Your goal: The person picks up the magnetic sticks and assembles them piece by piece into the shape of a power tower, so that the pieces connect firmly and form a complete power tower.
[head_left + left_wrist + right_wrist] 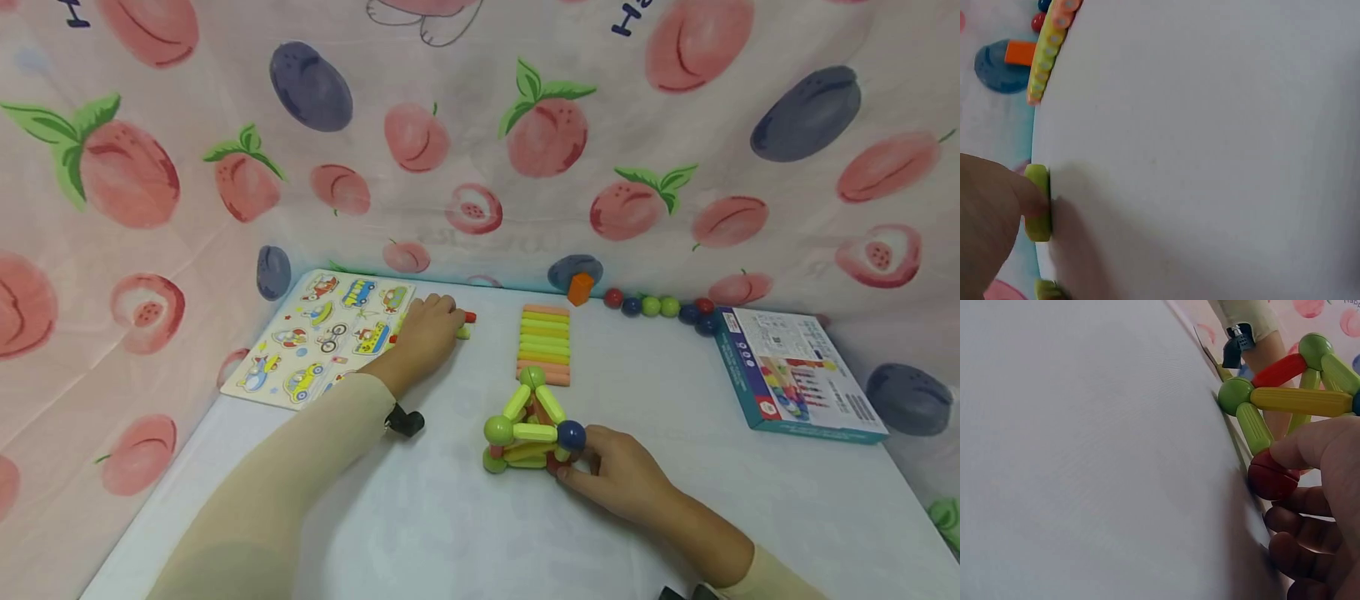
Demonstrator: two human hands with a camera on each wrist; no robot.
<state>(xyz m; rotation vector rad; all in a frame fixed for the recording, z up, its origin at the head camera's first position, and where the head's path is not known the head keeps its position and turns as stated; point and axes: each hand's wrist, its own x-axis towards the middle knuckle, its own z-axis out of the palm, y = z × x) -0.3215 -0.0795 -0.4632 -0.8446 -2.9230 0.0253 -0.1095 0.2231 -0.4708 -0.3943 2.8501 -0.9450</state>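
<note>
My right hand [618, 475] holds a frame of magnetic sticks and balls [534, 432] at its lower right corner. In the right wrist view its thumb and fingers pinch the dark red ball [1274, 476], which joins a short green stick [1254, 428]. Beside the picture board, my left hand [427, 333] reaches down to the table, palm downward. The left wrist view has its thumb against a yellow-green stick [1038, 203]; the other fingers are hidden. A red stick end [470, 317] pokes out past the left fingers.
A row of pastel sticks [543, 343] lies behind the frame. Along the back are an orange block [580, 288] and several coloured balls [651, 306]. The wooden puzzle board [281, 358] is at left, a toy box [806, 375] at right. A patterned cloth hangs behind.
</note>
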